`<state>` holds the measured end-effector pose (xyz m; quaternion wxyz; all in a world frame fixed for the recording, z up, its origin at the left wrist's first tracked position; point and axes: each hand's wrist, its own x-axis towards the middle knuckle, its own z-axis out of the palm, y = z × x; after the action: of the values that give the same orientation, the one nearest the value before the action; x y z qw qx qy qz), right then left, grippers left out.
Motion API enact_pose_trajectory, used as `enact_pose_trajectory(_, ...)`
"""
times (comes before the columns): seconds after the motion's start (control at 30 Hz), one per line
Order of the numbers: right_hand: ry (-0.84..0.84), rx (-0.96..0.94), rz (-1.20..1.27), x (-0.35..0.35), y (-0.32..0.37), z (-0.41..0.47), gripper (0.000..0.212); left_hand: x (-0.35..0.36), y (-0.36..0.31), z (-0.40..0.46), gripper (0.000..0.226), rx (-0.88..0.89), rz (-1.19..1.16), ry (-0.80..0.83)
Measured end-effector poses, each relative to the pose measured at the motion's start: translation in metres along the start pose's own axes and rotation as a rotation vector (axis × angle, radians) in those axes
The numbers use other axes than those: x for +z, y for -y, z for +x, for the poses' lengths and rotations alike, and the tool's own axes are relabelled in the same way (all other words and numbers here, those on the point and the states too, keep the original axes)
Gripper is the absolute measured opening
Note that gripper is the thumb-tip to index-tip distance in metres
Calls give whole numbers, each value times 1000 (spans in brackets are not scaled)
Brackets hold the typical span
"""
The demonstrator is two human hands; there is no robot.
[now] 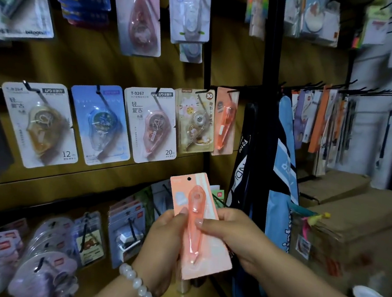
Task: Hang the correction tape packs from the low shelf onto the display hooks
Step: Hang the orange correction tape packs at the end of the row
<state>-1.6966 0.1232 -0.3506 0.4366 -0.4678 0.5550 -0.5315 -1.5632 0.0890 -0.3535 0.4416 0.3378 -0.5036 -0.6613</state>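
Stationery aisle, head camera: I see both hands holding one peach correction tape pack (199,227) up in front of the wooden display wall. The left hand (165,240), a pale bead bracelet (139,287) at its wrist, has its grip closed on the pack's left edge, thumb laid across the front of the card. The right hand (230,233) has its grip closed on the right edge, thumb pressed to the clear blister over the pen-shaped dispenser. The pack stands nearly upright, tilted slightly left, its upper half with the punched hanging hole (189,178) rising free above both grips and its lower end reaching below them. Above and slightly to the right, well clear of the held pack, a matching orange pack (224,122) hangs from a hook at the right end of the middle row, beside a cat-printed pack (194,121) and a pink pack marked T-9267 (151,123). Cardboard boxes (365,216) are stacked at right.
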Motion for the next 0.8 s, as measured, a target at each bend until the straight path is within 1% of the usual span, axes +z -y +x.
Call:
enact_pose_trajectory(0.1,-138,-83,-18,-15,15,6,9,-4,1,4,26,32,108,-42)
enact_pose_trajectory(0.17,-238,-169,-16,-28,34,11,10,-5,0,6,23,28,138,-64)
enact_pose_trajectory(0.27,-324,-304,84,-49,65,24,6,-5,-1,7,22,32,177,-55)
enact_pose_trajectory(0.37,-391,-391,133,-68,93,39,8,-6,0,11,19,32,184,-41)
enact_pose_trajectory(0.5,-419,-424,156,-83,115,56,11,-7,2,17,20,27,189,-41)
enact_pose_trajectory(0.67,-409,-408,158,-87,114,70,21,-8,6,22,17,11,187,-41)
enact_pose_trajectory(0.8,-440,-430,165,-93,115,75,37,-10,10,24,18,-1,175,-38)
